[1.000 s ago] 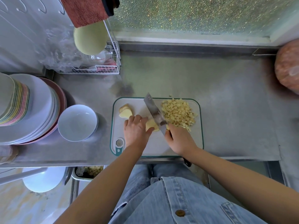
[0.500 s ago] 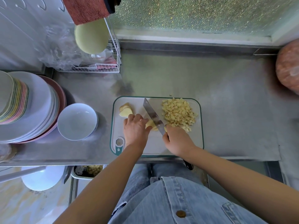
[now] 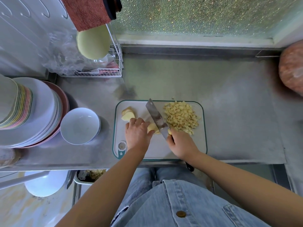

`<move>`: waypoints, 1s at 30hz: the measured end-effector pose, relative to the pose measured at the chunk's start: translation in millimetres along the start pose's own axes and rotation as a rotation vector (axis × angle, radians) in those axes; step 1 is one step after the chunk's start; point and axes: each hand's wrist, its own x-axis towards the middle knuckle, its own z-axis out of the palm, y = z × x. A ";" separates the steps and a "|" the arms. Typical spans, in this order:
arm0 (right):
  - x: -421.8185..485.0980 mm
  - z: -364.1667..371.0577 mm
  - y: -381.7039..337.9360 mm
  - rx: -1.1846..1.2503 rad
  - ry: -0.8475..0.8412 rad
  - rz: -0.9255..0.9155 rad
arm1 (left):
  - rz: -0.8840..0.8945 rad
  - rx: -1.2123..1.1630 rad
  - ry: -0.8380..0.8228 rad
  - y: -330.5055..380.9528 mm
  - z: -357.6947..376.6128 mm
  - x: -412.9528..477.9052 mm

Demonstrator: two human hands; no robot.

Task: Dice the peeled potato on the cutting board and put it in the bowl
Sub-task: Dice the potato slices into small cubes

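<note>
The board (image 3: pixel 199 143) lies flat on the steel counter (image 3: pixel 229 115), near its front edge. The left hand (image 3: pixel 136 134) rests on the board with fingers curled, holding down a potato piece (image 3: pixel 151 127) from the left side. The right hand (image 3: pixel 182 145) grips the knife (image 3: pixel 155 117) by the handle, fingers wrapped round it; the handle's dark end shows below the wrist, past the counter edge. The blade runs diagonally away from the person toward the board's far edge and stands against the right side of the piece, between it and the dice (image 3: pixel 181 117). The dice form one loose heap on the far right part of the board, just beside the blade. A few uncut slices (image 3: pixel 127 114) lie stacked at the far left corner of the board, next to the left fingertips. The white bowl (image 3: pixel 77 128) stands on the counter left of the board, apart from it, with no potato inside. A stack of plates (image 3: pixel 37 112) stands left of the bowl and touches it.
</note>
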 end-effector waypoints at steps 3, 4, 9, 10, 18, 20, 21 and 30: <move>-2.7 -9.7 -2.1 0.005 0.002 -0.022 | -0.004 -0.027 0.042 -2.9 0.4 -2.7; -3.6 -12.2 -3.9 -0.006 -0.013 -0.031 | -0.011 -0.026 0.050 -3.3 0.3 -2.9; -2.8 -14.5 -11.8 -0.085 -0.096 -0.033 | -0.053 -0.014 0.035 -1.7 1.2 -0.1; -2.0 -13.2 -12.3 -0.078 -0.098 -0.026 | -0.062 -0.020 0.036 -1.2 1.0 0.4; -1.0 10.0 -12.6 -0.083 -0.053 0.012 | -0.093 -0.036 0.000 0.2 -2.7 4.1; -2.0 13.8 -10.3 -0.072 -0.033 0.020 | -0.095 -0.039 -0.002 0.8 -3.3 4.0; -1.7 14.2 -8.3 -0.060 -0.029 0.027 | -0.096 -0.042 -0.002 1.1 -3.9 3.9; -3.9 -7.2 -9.2 0.001 0.007 -0.021 | -0.062 -0.068 0.062 -3.7 -3.9 -0.8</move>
